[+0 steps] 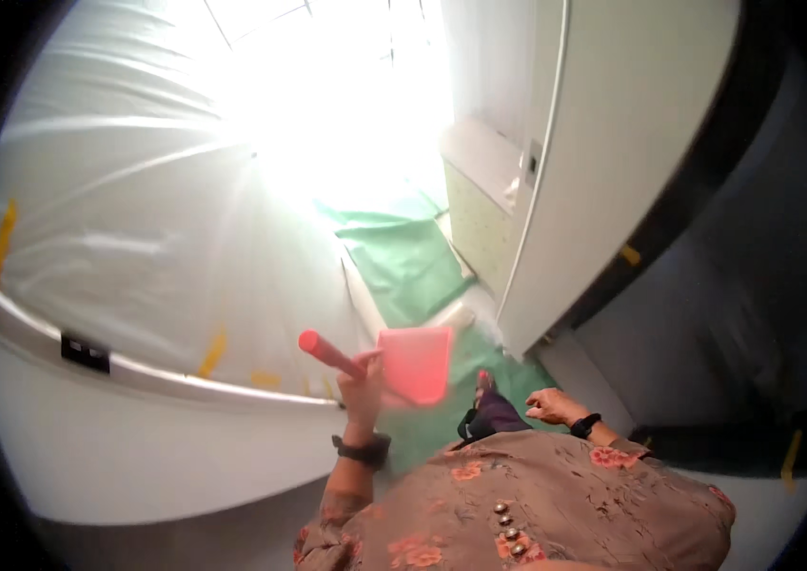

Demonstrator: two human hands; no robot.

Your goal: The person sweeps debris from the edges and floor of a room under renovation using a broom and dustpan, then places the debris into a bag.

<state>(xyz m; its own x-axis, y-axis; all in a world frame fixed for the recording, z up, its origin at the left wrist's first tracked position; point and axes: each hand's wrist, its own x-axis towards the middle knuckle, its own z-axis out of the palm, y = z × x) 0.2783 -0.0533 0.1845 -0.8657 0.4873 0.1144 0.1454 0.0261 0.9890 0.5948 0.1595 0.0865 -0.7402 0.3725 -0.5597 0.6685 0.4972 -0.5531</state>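
Observation:
A pinkish-red dustpan (415, 364) is in front of me, a little left of the middle, above the green floor covering. My left hand (361, 390) is wrapped round its thick red handle, whose end sticks out up and to the left past my fingers. The pan itself lies to the right of that hand. Low on the right, beside my body, my right hand (558, 407) hangs with loosely bent fingers and holds nothing that I can see. Each wrist wears a dark band.
Green sheeting (403, 266) covers the narrow floor between a plastic-draped surface (175, 247) on the left and a pale sliding door (613, 133) on the right. A low white cabinet (482, 205) stands beyond the door's edge. Bright light washes out the far end.

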